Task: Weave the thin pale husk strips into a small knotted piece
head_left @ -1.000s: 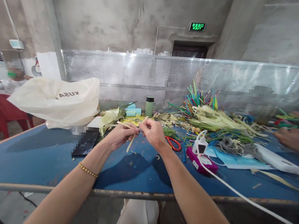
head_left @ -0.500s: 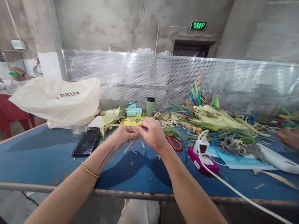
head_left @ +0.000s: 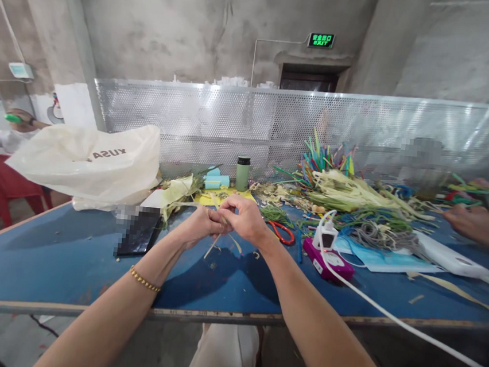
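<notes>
My left hand (head_left: pixel 205 224) and my right hand (head_left: pixel 242 218) meet above the blue table, fingers pinched together on thin pale strips of corn husk (head_left: pixel 211 246). Loose ends of the strips poke out below and above my fingers; the part between the fingertips is hidden. Just beyond my hands lies a yellow sheet (head_left: pixel 247 196) with scraps on it. Red-handled scissors (head_left: pixel 282 233) rest right of my right hand. A heap of pale husks (head_left: pixel 169 195) lies left of my left hand, beside a dark phone-like device (head_left: pixel 139 234).
A white bag (head_left: pixel 91 160) stands at left, a green bottle (head_left: pixel 242 173) at the back. Husks (head_left: pixel 351 192), grey cords (head_left: pixel 382 236), a purple power block (head_left: pixel 327 262) with a white cable and a white power strip (head_left: pixel 451 255) fill the right. Another person's hand (head_left: pixel 483 224) is far right.
My hands stay pinched together on the husk strips, fingers shifting slightly, and the hanging ends have swung a little. The whole view has moved slightly.
</notes>
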Demonstrator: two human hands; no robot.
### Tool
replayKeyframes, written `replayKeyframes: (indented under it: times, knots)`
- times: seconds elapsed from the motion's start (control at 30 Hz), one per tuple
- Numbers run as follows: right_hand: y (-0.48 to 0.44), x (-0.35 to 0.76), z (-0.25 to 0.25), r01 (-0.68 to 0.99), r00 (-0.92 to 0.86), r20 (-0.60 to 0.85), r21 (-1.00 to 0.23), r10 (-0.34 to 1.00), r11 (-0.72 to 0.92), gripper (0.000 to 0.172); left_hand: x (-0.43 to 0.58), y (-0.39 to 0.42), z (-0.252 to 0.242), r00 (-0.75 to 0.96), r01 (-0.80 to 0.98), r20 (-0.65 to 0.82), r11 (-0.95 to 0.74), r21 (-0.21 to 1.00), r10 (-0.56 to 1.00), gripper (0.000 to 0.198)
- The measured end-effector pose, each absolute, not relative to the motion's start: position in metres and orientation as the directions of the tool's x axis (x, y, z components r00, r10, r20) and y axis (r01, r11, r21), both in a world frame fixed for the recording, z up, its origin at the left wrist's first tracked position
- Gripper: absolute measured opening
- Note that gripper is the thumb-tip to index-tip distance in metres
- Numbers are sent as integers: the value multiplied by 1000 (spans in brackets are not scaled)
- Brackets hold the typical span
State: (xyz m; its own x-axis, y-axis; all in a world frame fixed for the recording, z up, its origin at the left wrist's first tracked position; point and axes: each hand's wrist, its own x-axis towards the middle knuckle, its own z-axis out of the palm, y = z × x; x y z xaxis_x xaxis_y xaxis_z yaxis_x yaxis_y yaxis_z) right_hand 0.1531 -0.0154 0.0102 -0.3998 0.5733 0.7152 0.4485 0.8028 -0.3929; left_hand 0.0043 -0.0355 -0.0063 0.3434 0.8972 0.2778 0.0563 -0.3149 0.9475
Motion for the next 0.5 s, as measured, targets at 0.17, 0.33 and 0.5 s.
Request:
replayKeyframes:
  times: [0.17,0.33,0.5]
  knots:
    - [-21,156,16,608,-265,844,-230,467,760,20,1,-27,-7,228,-16,291,-295,955,929,20]
    - [-24,154,15,608,-177,789,-382,588,696,35,-8,-16,-4,42,-402,228,-193,895,973,29]
    - [-21,139,3,496,-352,614,-517,707,697,30,-5,-19,-3,66,-497,181,-125,859,981,30]
